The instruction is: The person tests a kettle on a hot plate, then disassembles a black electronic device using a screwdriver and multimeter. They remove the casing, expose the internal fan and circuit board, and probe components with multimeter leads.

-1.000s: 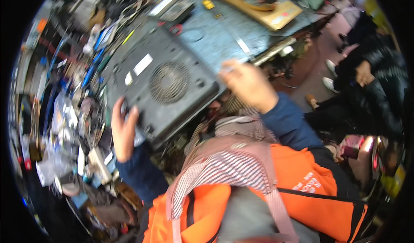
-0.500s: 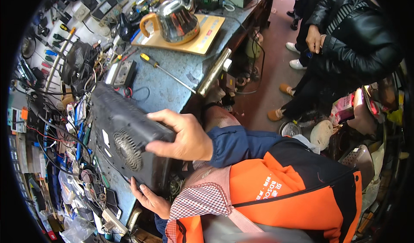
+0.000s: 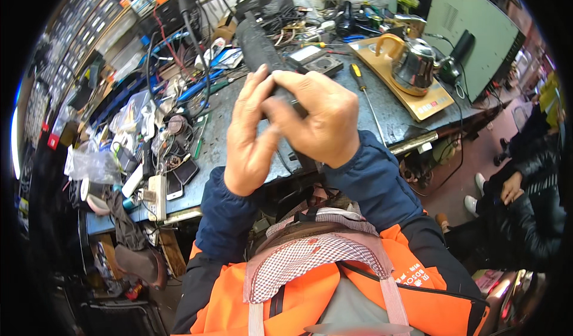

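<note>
A black flat appliance housing (image 3: 258,43) stands tilted on its edge on the blue-grey bench, largely covered by my hands. My left hand (image 3: 246,142) is upright in front of it, fingers stretched out and close together, thumb pointing to the right. Beside it, my right hand (image 3: 327,118) is curled, its fingertips meeting the left fingers. Motion blurs its thumb, and whatever lies inside its fingers is hidden. To the right of the hands lies a screwdriver (image 3: 371,104) with a yellow and black handle. A black and grey meter (image 3: 325,65) sits behind it.
A shiny kettle (image 3: 415,67) stands on a tan board (image 3: 425,108) at the back right. Cables, tools and plastic bags (image 3: 95,163) crowd the left side. A phone (image 3: 173,188) and power strip (image 3: 157,199) lie near the front edge. Someone in a black jacket (image 3: 540,210) is at the right.
My view has turned, so the bench now lies ahead. My hands have left their separate grips on the black housing and come together in front of it. Its round vent is out of sight.
</note>
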Action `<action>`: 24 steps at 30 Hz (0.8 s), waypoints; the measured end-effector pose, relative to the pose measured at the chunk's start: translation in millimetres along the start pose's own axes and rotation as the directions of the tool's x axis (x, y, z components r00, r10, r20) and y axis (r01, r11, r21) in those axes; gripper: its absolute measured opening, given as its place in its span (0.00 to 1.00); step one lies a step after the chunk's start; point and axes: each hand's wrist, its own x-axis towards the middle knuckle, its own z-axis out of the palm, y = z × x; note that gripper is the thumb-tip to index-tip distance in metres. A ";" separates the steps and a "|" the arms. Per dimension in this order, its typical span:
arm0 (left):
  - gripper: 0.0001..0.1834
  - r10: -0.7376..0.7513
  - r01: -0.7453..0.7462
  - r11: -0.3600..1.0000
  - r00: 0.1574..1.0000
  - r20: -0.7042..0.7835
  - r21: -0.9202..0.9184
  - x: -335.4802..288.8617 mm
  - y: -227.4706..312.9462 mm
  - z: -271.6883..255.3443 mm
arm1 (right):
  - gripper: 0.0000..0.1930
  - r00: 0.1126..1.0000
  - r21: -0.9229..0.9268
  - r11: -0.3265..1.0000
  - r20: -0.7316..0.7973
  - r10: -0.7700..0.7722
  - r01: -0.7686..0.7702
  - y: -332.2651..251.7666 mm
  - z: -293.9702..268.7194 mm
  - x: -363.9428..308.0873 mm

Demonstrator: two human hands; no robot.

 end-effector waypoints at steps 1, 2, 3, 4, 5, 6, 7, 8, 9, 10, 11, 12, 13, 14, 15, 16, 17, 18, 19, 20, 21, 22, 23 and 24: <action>0.37 0.019 -0.021 0.993 1.000 0.020 0.116 3.0 -0.2 2.9 | 0.17 0.996 0.084 0.994 0.075 0.057 -0.063 2.1 -6.0 -1.0; 0.38 0.063 -0.062 0.986 0.998 -0.002 0.154 5.1 -2.1 5.6 | 0.18 0.998 0.096 0.995 0.062 -0.009 0.003 5.6 -4.7 0.5; 0.39 0.135 -0.129 0.974 0.991 -0.016 0.188 5.5 -5.0 8.2 | 0.20 0.997 0.101 0.994 0.061 -0.056 0.050 8.8 -5.3 0.8; 0.40 0.170 -0.159 0.963 0.985 -0.035 0.219 6.8 -10.0 9.3 | 0.22 0.995 0.131 0.989 0.057 -0.077 0.068 11.4 -3.6 0.3; 0.40 0.153 -0.140 0.961 0.988 -0.034 0.238 6.5 -14.7 9.7 | 0.22 0.995 0.117 0.990 0.054 -0.087 0.081 13.6 -2.4 -0.9; 0.40 0.171 -0.156 0.956 0.985 -0.039 0.250 6.1 -19.6 10.7 | 0.21 0.992 0.110 0.987 0.039 -0.122 0.117 16.5 -1.4 -1.7; 0.40 0.185 -0.167 0.950 0.982 -0.046 0.263 5.5 -24.2 10.3 | 0.21 0.987 0.103 0.982 0.020 -0.160 0.157 19.4 0.0 -2.0; 0.41 0.173 -0.154 0.944 0.984 -0.037 0.292 3.4 -27.2 10.2 | 0.19 0.992 0.150 0.983 0.050 -0.114 0.105 19.3 -1.0 -5.2; 0.41 0.197 -0.177 0.941 0.980 -0.040 0.287 1.4 -30.2 8.6 | 0.18 0.994 0.167 0.981 0.029 -0.102 0.096 20.9 -1.3 -6.3; 0.41 0.200 -0.179 0.942 0.979 -0.046 0.282 -2.0 -32.2 7.0 | 0.17 0.997 0.182 0.981 0.014 -0.075 0.071 22.6 -2.9 -7.6; 0.41 0.180 -0.160 0.946 0.983 -0.046 0.284 -4.5 -34.7 5.7 | 0.17 0.999 0.178 0.983 0.011 -0.045 0.042 25.3 -4.3 -8.0; 0.41 0.185 -0.158 0.953 0.979 -0.082 0.259 -9.4 -35.4 2.0 | 0.15 1.000 0.167 0.986 -0.017 -0.006 0.009 28.9 -10.2 -8.5; 0.42 0.181 -0.147 0.958 0.976 -0.121 0.248 -15.2 -35.0 -1.7 | 0.15 0.998 0.215 0.976 -0.059 0.025 -0.012 34.4 -14.0 -7.6; 0.43 0.192 -0.149 0.958 0.969 -0.158 0.246 -20.0 -35.2 -5.3 | 0.16 0.996 0.236 0.972 -0.086 0.031 -0.010 40.0 -18.8 -7.2; 0.44 0.216 -0.167 0.955 0.958 -0.190 0.246 -26.3 -33.8 -8.8 | 0.17 0.992 0.258 0.966 -0.125 0.035 -0.002 45.1 -23.3 -8.7; 0.44 0.167 -0.123 0.973 0.958 -0.234 0.193 -33.8 -31.0 -10.8 | 0.20 0.992 0.232 0.973 -0.120 0.034 -0.005 49.7 -26.5 -11.4; 0.47 0.136 -0.127 0.991 0.953 -0.271 0.053 -40.1 -28.9 -11.6 | 0.27 0.995 0.202 0.979 -0.098 0.012 0.008 53.6 -28.1 -15.4; 0.48 0.057 -0.045 0.998 0.951 -0.305 0.045 -48.7 -23.9 -10.5 | 0.32 0.996 0.278 0.959 -0.058 0.067 -0.048 55.1 -27.9 -22.4; 0.50 0.034 -0.013 0.998 0.948 -0.317 0.069 -57.1 -18.7 -10.4 | 0.37 0.994 0.353 0.932 -0.041 0.101 -0.080 55.3 -27.0 -31.0; 0.53 -0.137 0.143 0.990 0.927 -0.348 -0.008 -66.6 -11.7 -7.1 | 0.39 0.997 0.304 0.952 -0.058 0.046 -0.026 56.1 -26.7 -38.7; 0.51 -0.225 0.229 0.973 0.886 -0.406 -0.040 -73.1 -7.9 -7.8 | 0.41 0.996 0.293 0.955 -0.056 0.065 -0.046 56.4 -26.8 -46.6; 0.51 -0.265 0.259 0.963 0.866 -0.423 -0.073 -78.6 -5.9 -9.2 | 0.41 0.991 0.339 0.937 -0.070 0.111 -0.081 55.4 -22.9 -56.1; 0.50 -0.302 0.285 0.953 0.845 -0.442 -0.106 -83.9 -4.5 -11.8 | 0.40 0.984 0.379 0.918 -0.075 0.160 -0.121 56.2 -19.7 -63.5; 0.49 -0.316 0.312 0.946 0.827 -0.464 -0.087 -89.5 -4.2 -13.7 | 0.39 0.975 0.419 0.894 -0.079 0.209 -0.158 56.3 -17.0 -70.3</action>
